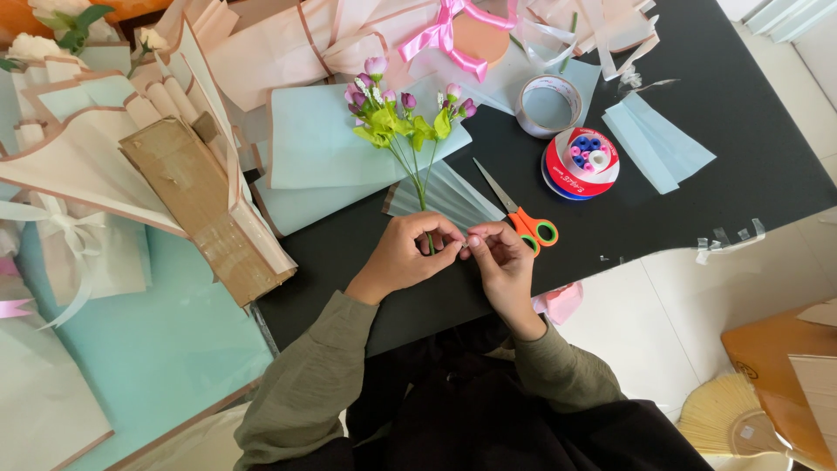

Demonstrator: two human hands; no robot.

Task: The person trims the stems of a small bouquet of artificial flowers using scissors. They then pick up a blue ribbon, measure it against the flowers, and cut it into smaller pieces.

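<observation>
Bare black worktop (741, 122) lies open along the right edge and near the front edge beside the hands. Scissors (523, 218), a ribbon spool (580, 163) and a tape roll (547, 105) block the middle; paper sheets (323, 139) and a cardboard piece (205, 205) crowd the left side and back edge.

We see a small bunch of flowers (403, 118) with purple buds and bright green leaves lying flat on the black table (697, 131), blooms pointing far, thin stems running near toward us, ends pinched together.

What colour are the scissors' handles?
Orange with green inner rims, on the scissors, seen in the head view.
</observation>
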